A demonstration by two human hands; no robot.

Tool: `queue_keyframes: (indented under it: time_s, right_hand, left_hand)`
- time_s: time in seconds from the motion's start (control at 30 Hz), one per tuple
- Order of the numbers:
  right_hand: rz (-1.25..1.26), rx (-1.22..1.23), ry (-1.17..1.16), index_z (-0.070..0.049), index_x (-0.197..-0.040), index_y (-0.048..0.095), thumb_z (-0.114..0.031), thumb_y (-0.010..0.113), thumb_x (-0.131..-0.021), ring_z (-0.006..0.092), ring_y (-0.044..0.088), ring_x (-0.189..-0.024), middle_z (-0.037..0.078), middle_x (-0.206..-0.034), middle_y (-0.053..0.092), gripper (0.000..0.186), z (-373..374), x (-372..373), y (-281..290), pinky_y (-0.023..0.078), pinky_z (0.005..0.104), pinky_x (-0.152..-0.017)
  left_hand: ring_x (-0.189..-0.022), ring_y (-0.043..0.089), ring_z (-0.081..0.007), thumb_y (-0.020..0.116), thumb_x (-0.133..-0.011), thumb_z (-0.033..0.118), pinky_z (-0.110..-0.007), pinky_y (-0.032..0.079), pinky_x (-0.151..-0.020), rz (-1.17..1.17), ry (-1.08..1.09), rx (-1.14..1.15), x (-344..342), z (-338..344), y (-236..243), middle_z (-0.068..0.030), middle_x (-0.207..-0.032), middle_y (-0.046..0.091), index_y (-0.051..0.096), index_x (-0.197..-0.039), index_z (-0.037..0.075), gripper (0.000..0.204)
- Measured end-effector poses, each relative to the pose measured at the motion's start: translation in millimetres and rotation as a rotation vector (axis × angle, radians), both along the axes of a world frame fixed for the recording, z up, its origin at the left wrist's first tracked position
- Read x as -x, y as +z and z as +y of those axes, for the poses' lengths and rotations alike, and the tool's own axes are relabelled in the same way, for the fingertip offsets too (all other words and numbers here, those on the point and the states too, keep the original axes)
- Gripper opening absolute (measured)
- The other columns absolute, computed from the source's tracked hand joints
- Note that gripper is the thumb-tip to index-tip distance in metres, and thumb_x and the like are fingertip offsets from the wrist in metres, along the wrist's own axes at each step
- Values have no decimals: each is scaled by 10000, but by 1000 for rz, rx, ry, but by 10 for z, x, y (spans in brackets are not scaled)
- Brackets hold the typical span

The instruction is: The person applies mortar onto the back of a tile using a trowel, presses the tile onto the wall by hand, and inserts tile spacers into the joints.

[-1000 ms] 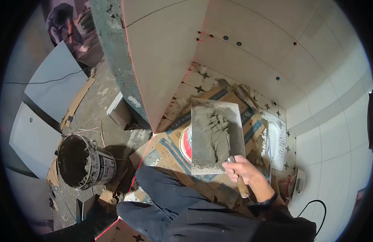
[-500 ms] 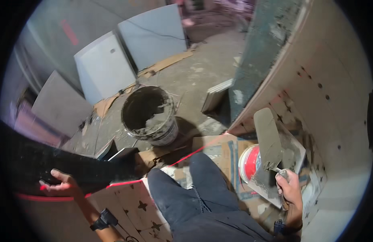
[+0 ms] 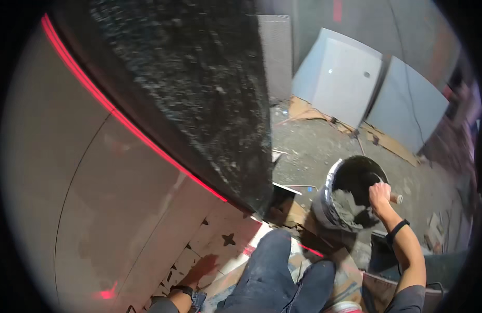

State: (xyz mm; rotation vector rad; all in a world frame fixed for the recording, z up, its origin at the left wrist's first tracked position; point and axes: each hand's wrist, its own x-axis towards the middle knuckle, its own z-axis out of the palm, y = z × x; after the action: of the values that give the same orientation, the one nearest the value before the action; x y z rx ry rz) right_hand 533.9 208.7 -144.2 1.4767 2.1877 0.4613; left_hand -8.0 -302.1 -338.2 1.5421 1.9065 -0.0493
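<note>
My right hand (image 3: pixel 380 196) grips the wooden handle of a trowel (image 3: pixel 395 198) inside a dark-rimmed bucket (image 3: pixel 324 203) at right of centre. The trowel's blade is mostly hidden in the bucket's shadow, where grey mortar (image 3: pixel 346 208) lies. My left hand (image 3: pixel 200 270) is low beside patterned tiles (image 3: pixel 221 236), blurred and reddish, its fingers unclear. My knees (image 3: pixel 269 261) are between the two hands.
A tiled wall (image 3: pixel 84 198) with a red laser line fills the left, beside a dark rough wall edge (image 3: pixel 194 94). Pale panels (image 3: pixel 345 78) lean at the back on cardboard (image 3: pixel 392 147). The rough concrete floor (image 3: pixel 308 146) holds debris and wire.
The view has swung left, away from the mortar board. My right hand with the trowel has moved from that board into the bucket. My left hand came into view and now sits low by the tiles.
</note>
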Motion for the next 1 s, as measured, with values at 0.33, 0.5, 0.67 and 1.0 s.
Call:
queue_keyframes:
  time_s: [0.33, 0.5, 0.67, 1.0]
  right_hand:
    - [290, 382, -267, 22, -952, 777, -189, 717, -733, 352, 750, -996, 255, -1022, 750, 310, -178, 641, -344, 607, 441, -889]
    - [754, 490, -519, 75, -766, 694, -116, 755, -750, 247, 678, -559, 159, -642, 677, 200, -145, 425, -667, 515, 398, -498]
    - [1164, 687, -653, -20, -639, 643, -89, 704, -846, 136, 496, -427, 50, -539, 553, 226, -350, 71, 139, 322, 315, -374]
    - [1649, 666, -780, -69, -718, 673, -147, 768, -869, 93, 502, -467, 16, -585, 567, 195, -1315, -559, 806, 349, 275, -418]
  left_hand:
    - [-1037, 684, -424, 656, -844, 437, -494, 532, -861, -118, 382, 550, 42, -1892, -52, -276, -1096, 699, 641, -1214, -22, 589]
    - [-1021, 677, -422, 661, -865, 401, -511, 529, -842, -192, 487, 236, -67, -1115, -427, -251, -1057, 697, 685, -1113, -9, 480]
    - [-1048, 691, -382, 688, -870, 403, -476, 543, -890, -167, 433, 149, -184, -375, -371, -202, -1095, 730, 698, -1157, 29, 471]
    - [-1065, 702, -373, 750, -839, 340, -449, 547, -935, -139, 424, 58, -311, 52, -174, -203, -1087, 746, 696, -1171, 8, 472]
